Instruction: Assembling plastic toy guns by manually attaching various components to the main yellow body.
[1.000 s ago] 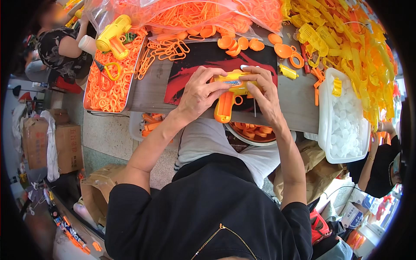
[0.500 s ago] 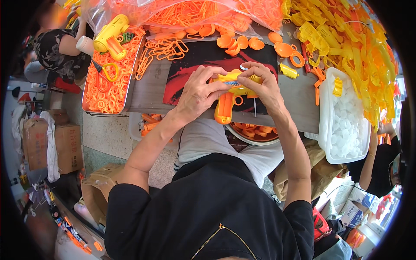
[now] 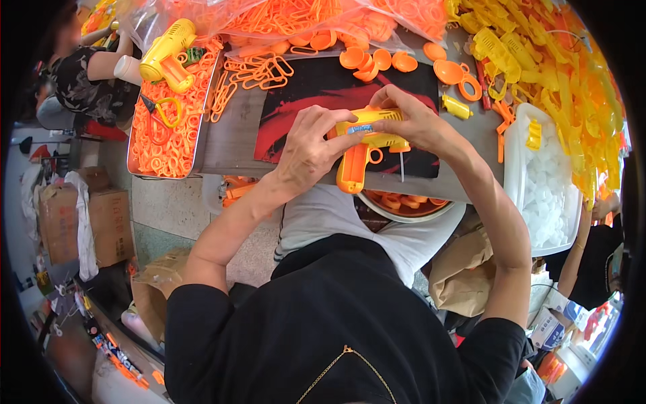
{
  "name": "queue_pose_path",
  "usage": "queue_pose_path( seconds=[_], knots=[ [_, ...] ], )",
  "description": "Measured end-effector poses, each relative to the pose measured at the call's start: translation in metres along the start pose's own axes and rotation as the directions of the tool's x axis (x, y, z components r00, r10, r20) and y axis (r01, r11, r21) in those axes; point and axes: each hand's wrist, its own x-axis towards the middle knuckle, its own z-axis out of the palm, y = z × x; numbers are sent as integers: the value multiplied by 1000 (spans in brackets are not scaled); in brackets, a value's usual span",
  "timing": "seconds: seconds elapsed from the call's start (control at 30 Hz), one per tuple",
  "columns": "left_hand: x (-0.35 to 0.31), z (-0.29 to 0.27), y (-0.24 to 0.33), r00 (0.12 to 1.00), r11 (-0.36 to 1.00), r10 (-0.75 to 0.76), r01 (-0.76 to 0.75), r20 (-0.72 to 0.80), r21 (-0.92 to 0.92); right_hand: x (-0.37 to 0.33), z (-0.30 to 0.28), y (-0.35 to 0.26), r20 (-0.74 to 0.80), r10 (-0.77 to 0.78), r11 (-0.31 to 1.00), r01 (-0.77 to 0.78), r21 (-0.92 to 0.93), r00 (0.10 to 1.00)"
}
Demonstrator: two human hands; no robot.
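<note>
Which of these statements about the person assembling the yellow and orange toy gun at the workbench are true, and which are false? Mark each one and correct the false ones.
1. Both hands hold the toy gun. True: the left hand and the right hand grip it from either side.
2. The toy gun's handle is yellow. False: the handle is orange and the body is yellow.
3. A finished yellow toy gun lies on the tray of orange parts at the left. True.
4. The white bin at the right holds orange rings. False: it holds pale, whitish pieces.
5. The toy gun is held above a black and red mat. True.
</note>
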Motion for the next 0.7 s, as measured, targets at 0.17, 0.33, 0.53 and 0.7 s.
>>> queue_pose_path(
  seconds=[0.17,0.33,0.53,0.7],
  knots=[
    [-12,13,-4,994,997,39,-33,-98,62,-15,5,-1,-56,-222,943,199,-267,974],
    [-15,-1,0,942,942,-232,156,-244,-297,-29,15,-3,-69,-425,728,296,-618,903],
    [7,18,16,908,329,-403,261,115,-908,-16,59,17,-392,-308,843,439,310,867],
    [11,-17,-2,975,972,-176,194,137,-130,-32,42,-2,-323,-130,610,333,719,937]
  ],
)
